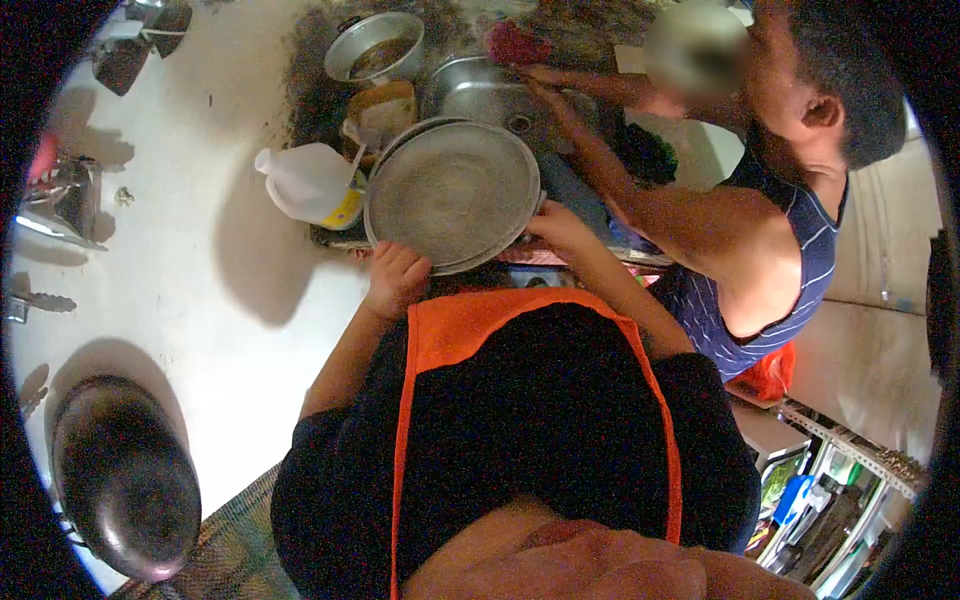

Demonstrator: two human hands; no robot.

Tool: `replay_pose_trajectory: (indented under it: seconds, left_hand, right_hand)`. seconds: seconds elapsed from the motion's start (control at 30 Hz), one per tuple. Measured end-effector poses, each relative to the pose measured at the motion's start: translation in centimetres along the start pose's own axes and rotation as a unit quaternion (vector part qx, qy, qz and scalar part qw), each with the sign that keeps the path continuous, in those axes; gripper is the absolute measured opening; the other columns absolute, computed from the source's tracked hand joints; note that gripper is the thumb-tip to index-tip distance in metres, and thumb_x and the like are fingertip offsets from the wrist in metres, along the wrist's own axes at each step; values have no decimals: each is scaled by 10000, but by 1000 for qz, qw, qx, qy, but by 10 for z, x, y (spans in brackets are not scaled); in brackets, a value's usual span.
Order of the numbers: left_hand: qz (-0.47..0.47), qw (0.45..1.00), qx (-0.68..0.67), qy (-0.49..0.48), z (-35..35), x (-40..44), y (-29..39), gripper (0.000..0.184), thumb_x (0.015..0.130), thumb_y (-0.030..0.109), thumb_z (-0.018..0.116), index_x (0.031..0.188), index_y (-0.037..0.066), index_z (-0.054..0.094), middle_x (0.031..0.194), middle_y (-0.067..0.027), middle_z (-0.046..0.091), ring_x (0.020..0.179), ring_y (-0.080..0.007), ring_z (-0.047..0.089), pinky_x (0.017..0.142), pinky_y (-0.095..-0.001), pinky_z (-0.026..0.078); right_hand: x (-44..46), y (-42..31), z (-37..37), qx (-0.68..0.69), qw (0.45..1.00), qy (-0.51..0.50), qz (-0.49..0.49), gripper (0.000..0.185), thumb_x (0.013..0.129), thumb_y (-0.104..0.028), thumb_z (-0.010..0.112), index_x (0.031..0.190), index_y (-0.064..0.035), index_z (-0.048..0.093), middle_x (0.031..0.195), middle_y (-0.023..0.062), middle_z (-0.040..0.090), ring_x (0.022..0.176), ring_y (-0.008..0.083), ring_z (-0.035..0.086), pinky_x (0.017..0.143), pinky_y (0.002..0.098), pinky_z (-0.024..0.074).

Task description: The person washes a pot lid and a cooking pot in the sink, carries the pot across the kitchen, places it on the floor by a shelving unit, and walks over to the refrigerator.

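A large round grey metal pan (455,195) is held up in front of my chest, its round flat face turned up toward me. My left hand (397,278) is closed on the pan's near left rim. At the right side my right hand (558,228) is closed on the rim, with its fingertips partly hidden behind the edge. Just left of the pan stands a white plastic jug (310,185) with a yellow label. Beyond the pan is a metal sink (470,80), partly covered by it.
To my right a co-worker in a striped sleeveless top (800,290) reaches both arms over the sink, near a red cloth-like item (515,43). A metal basin (375,48) and a brownish container (385,110) sit behind the jug. A dark wok (125,480) hangs at the left.
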State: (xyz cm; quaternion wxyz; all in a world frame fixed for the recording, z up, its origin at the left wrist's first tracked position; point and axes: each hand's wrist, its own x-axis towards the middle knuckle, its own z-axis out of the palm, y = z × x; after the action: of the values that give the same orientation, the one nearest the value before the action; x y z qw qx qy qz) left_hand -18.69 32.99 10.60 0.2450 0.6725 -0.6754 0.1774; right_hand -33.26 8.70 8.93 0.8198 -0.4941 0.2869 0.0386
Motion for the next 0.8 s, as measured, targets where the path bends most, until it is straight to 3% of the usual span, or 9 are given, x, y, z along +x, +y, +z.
replay_pose_trajectory:
  seconds: [0.13, 0.3, 0.37, 0.4, 0.47, 0.53, 0.6, 0.73, 0.8]
  left_hand:
    - [12, 998, -13, -66, -7, -5, -14, 152, 576, 148, 572, 713, 131, 510, 686, -22, 484, 659, -210, 495, 607, -354, 355]
    - [37, 994, -24, -102, -18, -30, -69, 151, 626, 170, 562, 768, 137, 522, 752, -25, 507, 731, -212, 508, 679, -360, 367]
    - [30, 988, -19, -148, -18, -30, -75, 159, 633, 182, 576, 776, 133, 526, 782, -37, 515, 768, -219, 514, 713, -369, 368]
    - [25, 981, -13, -193, -18, -29, -77, 169, 640, 194, 590, 784, 129, 530, 813, -49, 523, 805, -227, 520, 747, -377, 368]
    - [13, 975, -24, -222, -18, -30, -87, 192, 642, 210, 610, 799, 126, 538, 842, -64, 527, 842, -236, 519, 774, -384, 361]
    - [3, 967, -36, -252, -26, -25, -98, 216, 644, 227, 630, 814, 123, 547, 871, -79, 531, 879, -245, 517, 800, -391, 353]
    - [-21, 908, -136, -396, -44, -7, -112, 230, 657, 243, 649, 822, 104, 569, 883, -100, 540, 874, -269, 521, 781, -391, 376]
    - [-101, 916, -254, -293, -60, 43, -192, 166, 717, 219, 595, 767, 60, 587, 768, -121, 569, 757, -284, 553, 653, -374, 437]
    - [-189, 932, -159, -264, -70, 82, -238, 76, 759, 125, 551, 780, 55, 571, 757, -91, 579, 708, -228, 558, 647, -331, 451]
  right_hand:
    - [14, 3, -16, -157, 986, -47, -7, 549, 617, -134, 657, 1112, 8, 465, 1001, 116, 572, 844, 215, 568, 772, 308, 460]
    - [9, -16, 44, -2, 987, -151, -47, 606, 672, -258, 657, 1164, 5, 422, 1042, 153, 557, 921, 249, 565, 803, 370, 454]
    - [10, -13, 48, 139, 987, -47, 68, 574, 735, -350, 615, 1152, 2, 437, 1018, 150, 564, 910, 257, 568, 778, 380, 468]
    - [10, -12, 51, 137, 987, -47, 67, 574, 735, -350, 615, 1152, 2, 437, 1018, 150, 564, 910, 257, 568, 778, 380, 468]
    - [14, -9, 59, -19, 997, 60, 41, 549, 780, -404, 560, 1139, -2, 455, 997, 134, 572, 875, 248, 573, 740, 359, 478]
    - [24, 6, 62, -26, 995, 96, 16, 510, 757, -377, 586, 1094, -6, 495, 962, 113, 588, 814, 212, 581, 696, 334, 480]
    - [32, 21, 53, -27, 990, 140, -4, 425, 738, -325, 596, 1020, -13, 537, 890, 80, 601, 772, 186, 582, 664, 309, 477]
    - [29, 25, 51, -17, 983, 182, -29, 354, 722, -286, 591, 949, -16, 561, 824, 63, 598, 719, 170, 578, 642, 293, 474]
    - [25, 14, 51, 12, 977, 211, -12, 336, 724, -286, 587, 930, -21, 565, 798, 59, 587, 652, 157, 567, 564, 263, 471]
